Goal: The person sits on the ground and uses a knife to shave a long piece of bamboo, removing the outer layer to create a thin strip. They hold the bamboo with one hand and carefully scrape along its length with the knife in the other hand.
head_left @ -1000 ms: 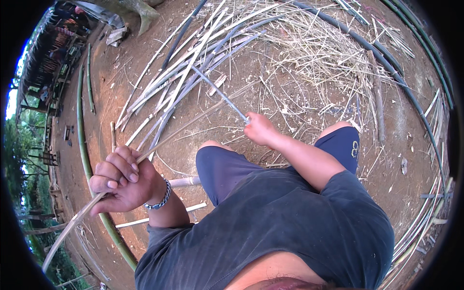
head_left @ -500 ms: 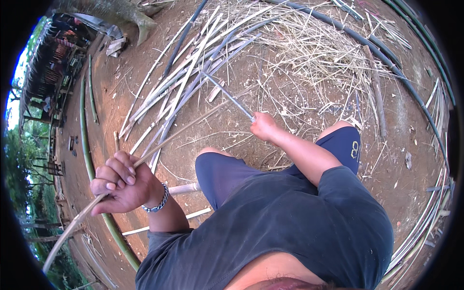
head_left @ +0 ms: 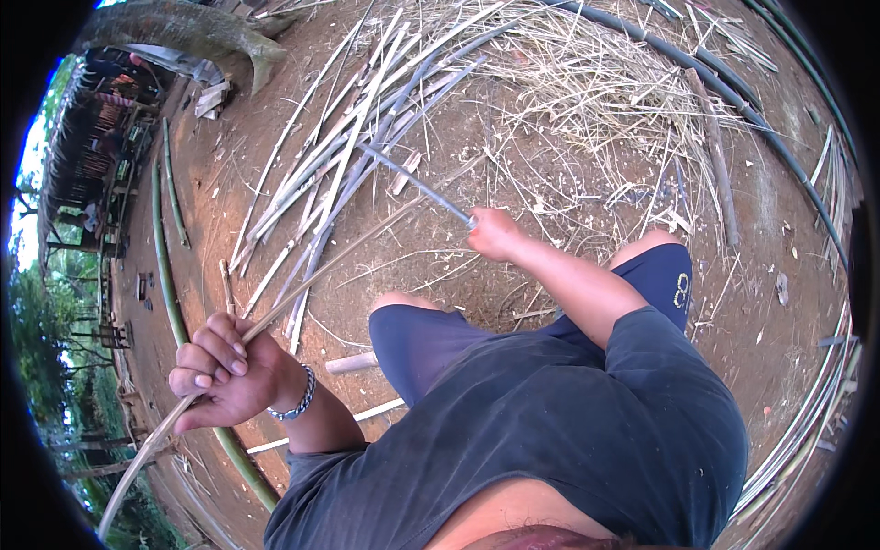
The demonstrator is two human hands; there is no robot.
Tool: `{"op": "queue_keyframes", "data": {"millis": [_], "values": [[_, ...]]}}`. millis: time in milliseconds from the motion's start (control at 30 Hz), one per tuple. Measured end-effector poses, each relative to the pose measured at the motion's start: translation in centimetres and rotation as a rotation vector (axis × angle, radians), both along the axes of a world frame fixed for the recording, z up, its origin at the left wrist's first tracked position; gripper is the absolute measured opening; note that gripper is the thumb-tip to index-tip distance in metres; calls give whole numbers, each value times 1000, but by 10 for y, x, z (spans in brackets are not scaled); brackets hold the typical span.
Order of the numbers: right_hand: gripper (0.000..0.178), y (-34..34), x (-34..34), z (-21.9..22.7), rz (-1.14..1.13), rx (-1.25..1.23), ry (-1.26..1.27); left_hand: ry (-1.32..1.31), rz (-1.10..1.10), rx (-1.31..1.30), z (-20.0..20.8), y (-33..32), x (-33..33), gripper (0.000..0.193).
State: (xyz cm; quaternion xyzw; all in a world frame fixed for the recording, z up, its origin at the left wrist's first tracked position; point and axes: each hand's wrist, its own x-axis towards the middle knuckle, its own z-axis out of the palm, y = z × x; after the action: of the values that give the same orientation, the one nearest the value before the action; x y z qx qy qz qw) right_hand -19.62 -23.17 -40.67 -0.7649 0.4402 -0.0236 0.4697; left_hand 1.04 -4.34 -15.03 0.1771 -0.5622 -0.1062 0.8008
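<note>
Left hand (head_left: 225,371) has fingers curled over a long thin bamboo strip (head_left: 339,261), thumb beneath, palm turned up; grip closed on it. Looks like a guiding hold: strip supported partway along, tail bending down past the hand at lower left, far length running out ahead of the left knee

Right hand (head_left: 495,236) is a tight fist on the near end of a long slim metal blade (head_left: 417,181); handle hidden in the fist. Arm reaches forward between the knees, blade aimed up-left, probably so it lies across the strip's far part. They cross in view; can't tell if they touch. Spread knees seem to leave room for both

Around: pile of split bamboo (head_left: 353,151) behind the blade tip, heap of shavings (head_left: 596,92) ahead, dark pole (head_left: 754,116) curving past it on the right, green bamboo pole (head_left: 168,275) on the left passing behind the left hand, cut pole piece (head_left: 351,364) by the left knee

In the way: split pile sits right under the crossing line of sight, so the blade tip is hard to separate from it; loose shavings litter the ground
</note>
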Motion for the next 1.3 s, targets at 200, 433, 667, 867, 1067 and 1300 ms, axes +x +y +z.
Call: {"op": "queue_keyframes", "data": {"millis": [200, 433, 667, 867, 1067, 1300], "values": [[32, -38, -12, -54, -20, 46, 127, 70, 16, 18, 0, -5, 10, 61], [22, -62, -13, -80, 71, -4, 163, 42, 72, 58, -5, 6, 22, 58], [24, -89, -26, -126, -8, 95, 151, 143, 228, 55, 5, -3, 14, 65], [27, -117, -31, -158, 3, 10, 223, 141, 239, 82, 5, 1, 19, 75], [30, -123, -37, -152, -90, 237, 154, 171, 282, 99, 9, 1, 33, 78], [29, -145, -56, -181, -7, 36, 265, 172, 288, 107, 8, 3, 40, 79]]}}
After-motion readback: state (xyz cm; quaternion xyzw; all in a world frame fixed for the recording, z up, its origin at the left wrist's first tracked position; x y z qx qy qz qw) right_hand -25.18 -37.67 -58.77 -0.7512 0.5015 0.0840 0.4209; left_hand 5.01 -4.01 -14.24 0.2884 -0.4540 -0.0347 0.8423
